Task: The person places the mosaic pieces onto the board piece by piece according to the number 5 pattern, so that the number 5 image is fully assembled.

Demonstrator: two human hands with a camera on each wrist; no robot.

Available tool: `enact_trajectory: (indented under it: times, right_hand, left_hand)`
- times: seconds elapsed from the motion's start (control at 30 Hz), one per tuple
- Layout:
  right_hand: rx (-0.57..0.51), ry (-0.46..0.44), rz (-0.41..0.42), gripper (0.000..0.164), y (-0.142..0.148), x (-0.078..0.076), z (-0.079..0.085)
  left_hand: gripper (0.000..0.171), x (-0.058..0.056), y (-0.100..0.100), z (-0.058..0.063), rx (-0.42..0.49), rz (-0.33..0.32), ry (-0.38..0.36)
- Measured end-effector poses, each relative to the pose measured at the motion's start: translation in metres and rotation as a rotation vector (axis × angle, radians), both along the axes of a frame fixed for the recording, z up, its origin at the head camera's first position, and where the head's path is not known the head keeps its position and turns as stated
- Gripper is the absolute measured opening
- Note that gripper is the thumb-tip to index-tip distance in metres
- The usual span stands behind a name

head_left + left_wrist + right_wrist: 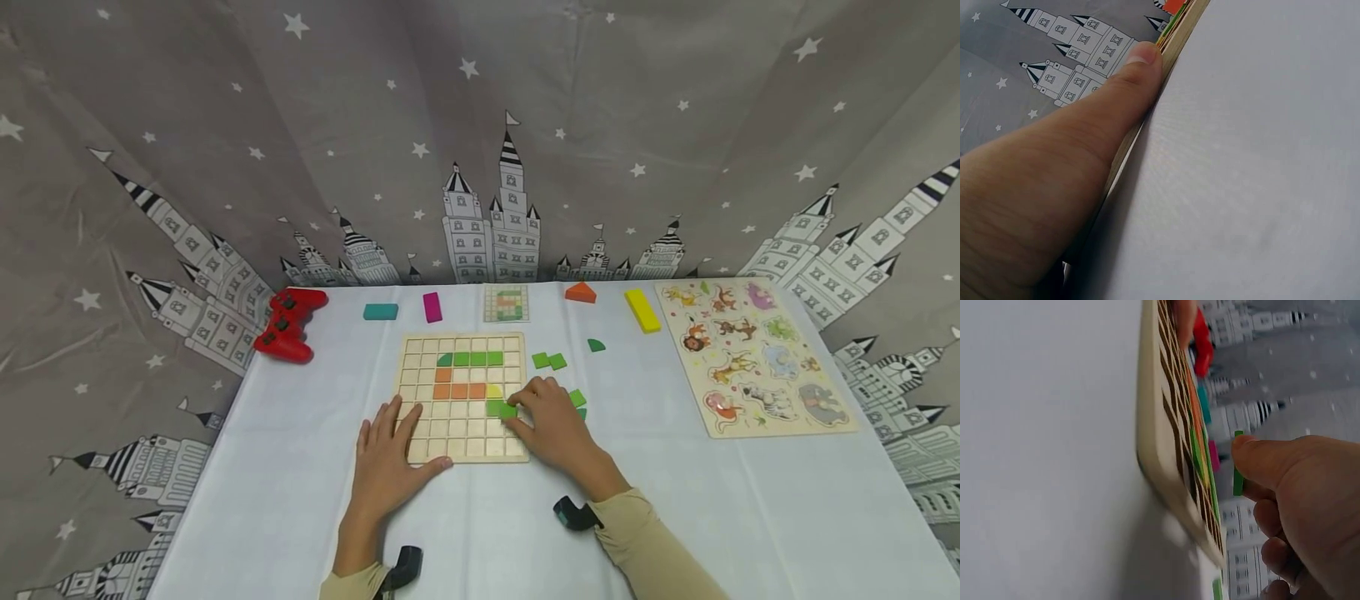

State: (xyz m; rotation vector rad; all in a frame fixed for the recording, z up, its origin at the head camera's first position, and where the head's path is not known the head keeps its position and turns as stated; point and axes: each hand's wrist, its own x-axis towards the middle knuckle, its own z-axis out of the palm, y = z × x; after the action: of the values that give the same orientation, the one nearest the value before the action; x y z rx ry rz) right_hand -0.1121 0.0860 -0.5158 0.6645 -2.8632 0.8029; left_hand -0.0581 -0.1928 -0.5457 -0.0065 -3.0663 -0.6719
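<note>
Green tile [510, 412] is pinched between the thumb and finger of my right hand [553, 423], just above the right side of the wooden grid board [459, 448]. Meanwhile my left hand [390, 467] is kinda spread out at the board's near-left corner, thumb on the near edge.

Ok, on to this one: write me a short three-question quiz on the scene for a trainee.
1. What does the right hand pinch?
2. Which block lies nearest the red controller? A) yellow; B) teal; C) orange.
3. True or false: the left hand grips the controller.

Key:
1. A green tile.
2. B, the teal block.
3. False; its thumb touches the edge of the board.
</note>
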Motion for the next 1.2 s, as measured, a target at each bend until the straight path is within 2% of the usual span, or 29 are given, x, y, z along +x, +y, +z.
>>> enact_trajectory:
  times: [0.17, 0.43, 0.93, 1.2]
  right_hand:
    - [0.037, 0.011, 0.050, 0.024, -0.018, 0.010, -0.003]
    - [0.086, 0.002, 0.001, 0.022, -0.027, 0.016, -0.010]
    - [-0.033, -0.059, -0.061, 0.018, -0.026, 0.017, -0.009]
    - [-0.033, -0.060, -0.077, 0.019, -0.021, 0.018, -0.011]
  left_hand:
    - [0.107, 0.000, 0.000, -0.001, -0.001, 0.003, -0.003]
    - [0.107, 0.001, 0.000, -0.001, -0.001, 0.001, 0.008]
    - [0.107, 0.000, 0.000, -0.003, -0.003, -0.005, 0.014]
    - [0.107, -0.001, -0.001, -0.004, -0.008, -0.001, 0.013]
